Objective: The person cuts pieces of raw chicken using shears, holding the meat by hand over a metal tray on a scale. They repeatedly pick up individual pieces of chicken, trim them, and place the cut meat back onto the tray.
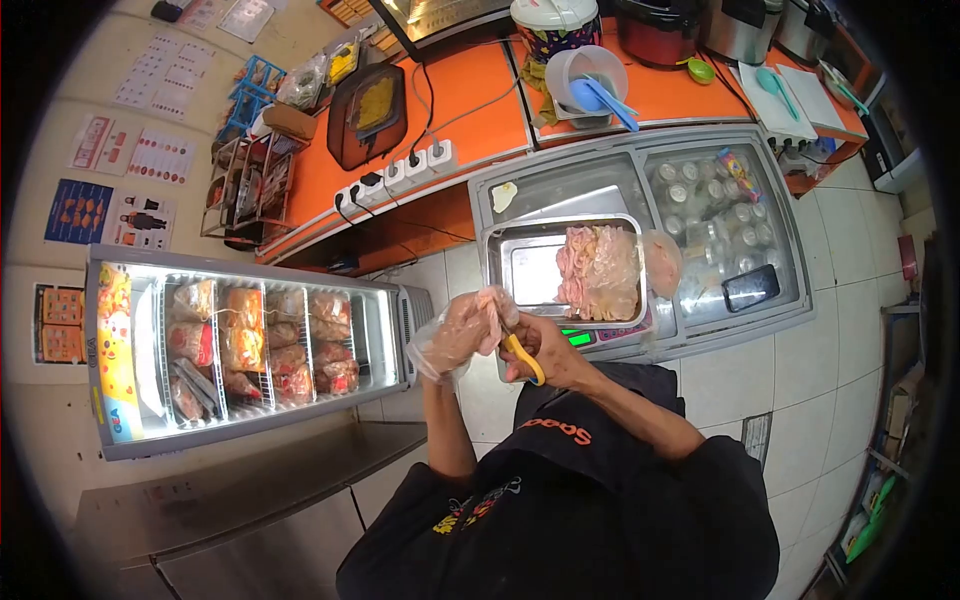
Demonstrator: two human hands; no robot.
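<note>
My left hand (455, 338), in a clear plastic glove, is closed on a piece of pale pink meat (492, 312). My bare right hand (545, 352) grips yellow-handled scissors (522, 358), whose blades are at the meat and partly hidden by it. Just beyond my hands, a metal tray (512, 232) has a pile of sliced meat (600, 272) on its right side. Under the tray's near edge, a scale (622, 334) shows a lit green display. Against the tray's right side lies a clear bag with something pale pink (662, 263).
The tray and scale stand on a glass-topped chest freezer (655, 145) with cans inside and a phone (750, 288) on top. At the left is a lit display fridge (250, 345). An orange counter (470, 108) behind holds a power strip (395, 180) and a tub with blue utensils (587, 78).
</note>
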